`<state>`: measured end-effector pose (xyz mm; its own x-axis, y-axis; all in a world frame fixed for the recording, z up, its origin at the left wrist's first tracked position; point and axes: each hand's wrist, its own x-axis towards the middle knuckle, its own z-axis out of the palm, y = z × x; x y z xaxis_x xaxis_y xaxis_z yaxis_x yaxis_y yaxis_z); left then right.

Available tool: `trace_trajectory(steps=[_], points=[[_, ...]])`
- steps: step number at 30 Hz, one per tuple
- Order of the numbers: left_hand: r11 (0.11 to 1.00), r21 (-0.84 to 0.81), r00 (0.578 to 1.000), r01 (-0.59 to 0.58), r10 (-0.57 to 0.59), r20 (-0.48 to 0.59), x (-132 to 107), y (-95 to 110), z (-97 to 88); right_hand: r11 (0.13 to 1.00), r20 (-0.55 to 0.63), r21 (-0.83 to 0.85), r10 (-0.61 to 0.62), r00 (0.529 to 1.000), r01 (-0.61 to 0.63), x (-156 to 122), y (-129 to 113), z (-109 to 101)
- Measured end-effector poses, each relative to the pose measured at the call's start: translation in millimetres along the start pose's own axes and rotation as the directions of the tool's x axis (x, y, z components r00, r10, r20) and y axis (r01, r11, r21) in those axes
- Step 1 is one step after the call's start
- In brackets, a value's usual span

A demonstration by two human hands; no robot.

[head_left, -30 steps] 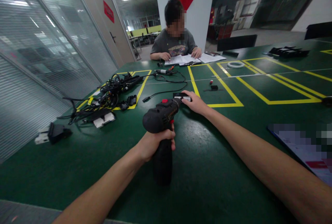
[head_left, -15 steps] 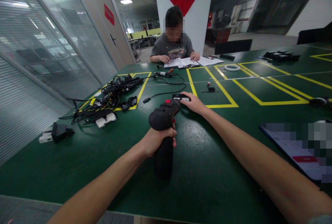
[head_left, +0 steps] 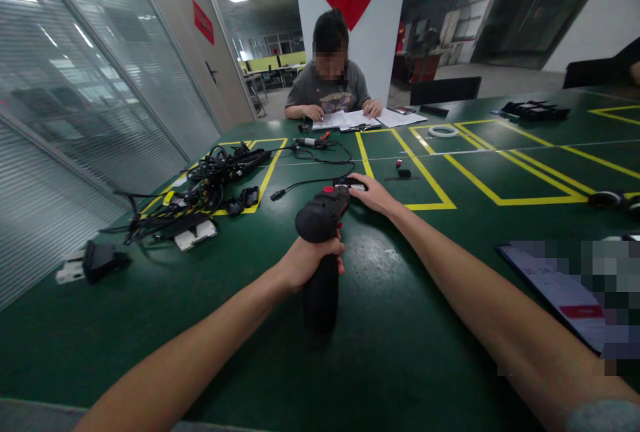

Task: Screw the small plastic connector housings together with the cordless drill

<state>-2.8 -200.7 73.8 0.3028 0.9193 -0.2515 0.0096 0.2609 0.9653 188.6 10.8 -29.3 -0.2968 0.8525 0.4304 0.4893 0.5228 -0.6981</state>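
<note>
My left hand (head_left: 316,260) is wrapped round the grip of a black cordless drill (head_left: 321,219) with a red switch on top. The drill's front end points away from me, at a small black-and-white part (head_left: 357,185) on the table. My right hand (head_left: 371,193) holds that part from the right side, fingers closed over its edge. The drill body hides the part's left portion and the tip of the bit, so I cannot tell whether they touch.
Tangled black cables (head_left: 215,175) and black-and-white parts (head_left: 195,235) lie on the left of the green table (head_left: 240,365). A clipboard (head_left: 555,299) lies at right, a white ring (head_left: 443,131) farther back. Across the table a person (head_left: 327,85) sits over papers (head_left: 350,119).
The drill and my left hand have shifted slightly right relative to my right hand. My right hand stays on the small part. The whole view has moved a little.
</note>
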Motion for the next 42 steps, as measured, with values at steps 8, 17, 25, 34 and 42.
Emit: trace_trajectory(steps=[8, 17, 25, 34, 42], points=[[1.000, -0.019, 1.000, 0.013, -0.013, 0.004, -9, -4, -4.6, 1.000, -0.004, 0.016, 0.000, 1.000, 0.000, -5, 0, 6], [0.997, -0.056, 0.999, 0.052, -0.053, -0.009, -12, -1, -5.7, 1.000, -0.029, 0.008, -0.011, 1.000, 0.011, -7, -4, 9], [0.993, -0.109, 0.999, 0.032, -0.034, -0.017, -11, -3, -9.4, 1.000, -0.022, 0.015, -0.004, 1.000, 0.004, -8, -6, 8], [0.993, -0.088, 0.996, 0.079, -0.083, -0.043, -17, -2, -7.9, 0.999, -0.034, 0.044, -0.022, 0.999, 0.023, -7, -3, 8], [0.991, -0.062, 0.993, 0.115, -0.116, -0.012, -21, -2, -8.4, 0.999, -0.042, 0.049, -0.003, 0.999, 0.005, -5, 0, 10]])
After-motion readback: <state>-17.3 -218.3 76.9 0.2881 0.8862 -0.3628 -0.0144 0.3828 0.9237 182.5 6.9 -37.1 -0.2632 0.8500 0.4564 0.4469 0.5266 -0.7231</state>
